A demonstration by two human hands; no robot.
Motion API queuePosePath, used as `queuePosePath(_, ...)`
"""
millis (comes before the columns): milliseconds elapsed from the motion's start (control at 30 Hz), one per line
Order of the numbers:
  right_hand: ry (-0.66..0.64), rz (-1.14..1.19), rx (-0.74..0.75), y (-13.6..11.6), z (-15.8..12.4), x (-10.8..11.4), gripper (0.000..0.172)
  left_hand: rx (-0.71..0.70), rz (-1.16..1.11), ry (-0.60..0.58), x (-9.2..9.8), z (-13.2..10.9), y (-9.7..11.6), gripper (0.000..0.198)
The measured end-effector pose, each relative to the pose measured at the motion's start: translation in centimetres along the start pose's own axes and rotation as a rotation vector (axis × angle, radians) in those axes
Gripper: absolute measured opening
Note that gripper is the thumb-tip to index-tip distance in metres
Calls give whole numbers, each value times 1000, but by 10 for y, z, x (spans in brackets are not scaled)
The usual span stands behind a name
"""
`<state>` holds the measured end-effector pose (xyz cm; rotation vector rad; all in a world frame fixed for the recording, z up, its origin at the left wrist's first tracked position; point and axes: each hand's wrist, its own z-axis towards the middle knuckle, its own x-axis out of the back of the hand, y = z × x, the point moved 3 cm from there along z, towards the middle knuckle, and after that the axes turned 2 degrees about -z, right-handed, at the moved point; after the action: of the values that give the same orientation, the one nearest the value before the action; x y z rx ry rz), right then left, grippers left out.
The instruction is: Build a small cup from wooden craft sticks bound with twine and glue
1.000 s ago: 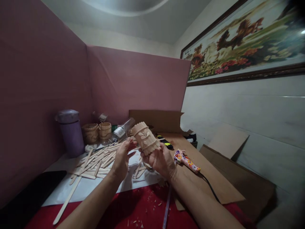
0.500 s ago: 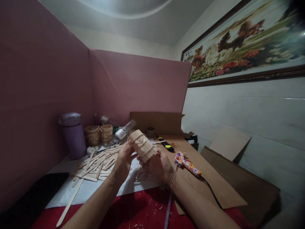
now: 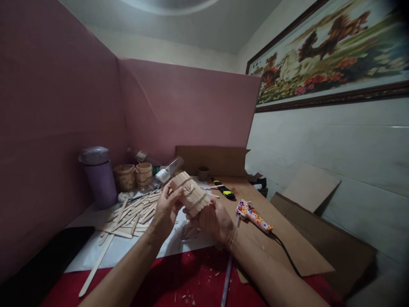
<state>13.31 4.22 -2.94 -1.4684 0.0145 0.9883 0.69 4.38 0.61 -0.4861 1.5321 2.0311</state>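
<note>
Both hands hold a small cup made of craft sticks (image 3: 194, 197), tilted on its side above the table. Two twisted cords run around it, and a leaf-like decoration sits between them. My left hand (image 3: 168, 205) grips the upper left end, with its thumb and a finger on the cup's side. Around the lower right end my right hand (image 3: 215, 219) is closed, its fingers partly hidden beneath the cup. A pile of loose craft sticks (image 3: 140, 219) lies left of my left hand. To the right of my right hand rests a flower-patterned glue gun (image 3: 254, 217) with a glue stick in it.
A purple tumbler (image 3: 101, 183), two finished stick cups (image 3: 144, 175) and a plastic bottle (image 3: 169, 171) stand or lie at the back left. A yellow-black utility knife (image 3: 224, 190) lies on the cardboard sheet (image 3: 281, 251). A small brown pot (image 3: 203, 173) is behind.
My left thumb and fingers have shifted further over the cup's side, near the decoration. The cup stays in both hands at nearly the same tilt. The view has shifted slightly.
</note>
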Motion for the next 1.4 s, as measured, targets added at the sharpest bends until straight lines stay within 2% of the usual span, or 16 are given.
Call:
queuePosePath(367, 19, -56, 29, -2, -2, -3, 41, -4, 21, 83, 3, 1, 0, 51)
queuePosePath(533, 66, -42, 43, -1, -2, -1, 38, 5, 30, 52, 3, 0, -2, 46)
queuePosePath(833, -16, -6, -41, 2, -1, -3, 40, 19, 22, 57, 5, 1, -5, 43)
queuePosePath(1400, 84, -45, 16, 0, -2, -5, 31, 25, 3, 45, 11, 4, -8, 41)
